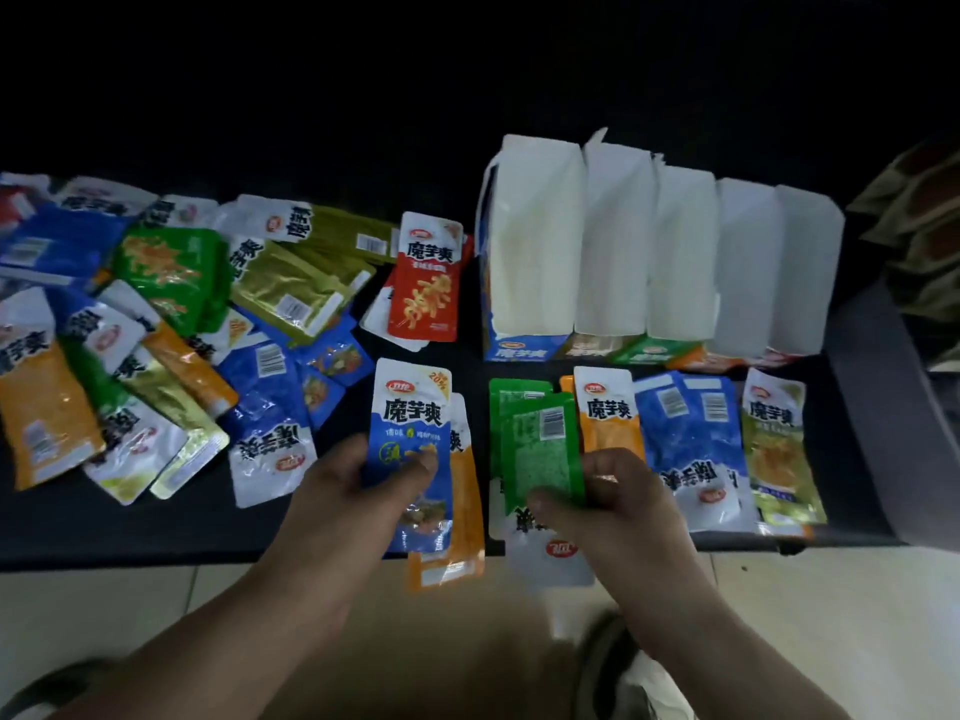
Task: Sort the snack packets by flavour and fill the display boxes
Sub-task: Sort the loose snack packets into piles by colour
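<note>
Snack packets of glossy, crinkled foil lay in a loose, overlapping heap on the left half of the dark surface. Many were face down or partly buried, so not every flavour could be read, and the heap was cut off at the left edge. The left hand held a blue packet upright near the front edge, thumb on its face. An orange packet was gripped behind it and largely covered, and the remaining fingers were hidden behind both. The right hand was blurred, with its fingers curled on the lower end of a green packet. This packet showed its barcode side and lay over a green stack. Just beside it lay an orange stack, a blue stack and an olive stack. Behind these stood five display boxes in a touching row, with flat white card walls above coloured fronts; their contents could not be determined. A red packet lay left of the boxes. A patterned object at the right edge was too dim to identify.
</note>
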Action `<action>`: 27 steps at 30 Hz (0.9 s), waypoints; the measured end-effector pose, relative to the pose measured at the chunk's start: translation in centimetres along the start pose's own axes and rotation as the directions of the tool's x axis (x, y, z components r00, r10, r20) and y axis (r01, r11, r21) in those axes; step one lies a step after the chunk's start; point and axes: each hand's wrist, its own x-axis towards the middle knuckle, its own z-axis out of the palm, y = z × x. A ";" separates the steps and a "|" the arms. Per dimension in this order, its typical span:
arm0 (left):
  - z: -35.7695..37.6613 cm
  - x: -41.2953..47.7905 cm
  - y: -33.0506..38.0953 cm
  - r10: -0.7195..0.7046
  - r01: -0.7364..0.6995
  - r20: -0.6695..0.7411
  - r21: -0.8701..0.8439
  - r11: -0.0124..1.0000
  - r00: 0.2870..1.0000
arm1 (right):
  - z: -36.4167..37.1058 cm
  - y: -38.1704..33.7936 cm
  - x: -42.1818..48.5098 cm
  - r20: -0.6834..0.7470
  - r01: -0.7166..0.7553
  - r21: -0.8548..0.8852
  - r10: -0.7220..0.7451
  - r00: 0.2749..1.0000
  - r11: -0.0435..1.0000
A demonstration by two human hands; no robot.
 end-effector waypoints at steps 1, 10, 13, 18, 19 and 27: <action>0.5 0.1 0.2 0.008 -0.008 0.006 -0.004 1.000 1.000 | -0.2 0.0 0.5 -0.020 0.031 -0.021 -0.031 0.999 0.999; 0.2 0.5 0.0 -0.054 0.055 0.011 -0.149 0.987 0.998 | 1.8 -2.0 4.6 -0.023 0.242 -0.594 -0.317 0.948 0.767; -0.2 0.5 -0.1 -0.063 0.065 0.020 -0.161 0.985 0.998 | 2.0 -2.1 4.4 0.027 0.195 -0.782 -0.281 0.959 0.592; -0.2 0.3 0.0 -0.056 0.064 0.057 -0.143 0.988 0.997 | 2.1 -2.5 3.0 0.029 0.209 -0.833 -0.336 0.941 0.513; -0.1 0.2 0.1 -0.051 0.060 0.068 -0.131 0.990 0.996 | 2.0 -2.2 2.6 0.045 0.251 -0.803 -0.364 0.930 0.541; 3.3 -1.0 -0.2 -0.035 0.031 0.140 0.027 0.999 0.990 | 1.0 -0.8 -1.2 0.186 0.121 0.042 -0.127 0.974 0.992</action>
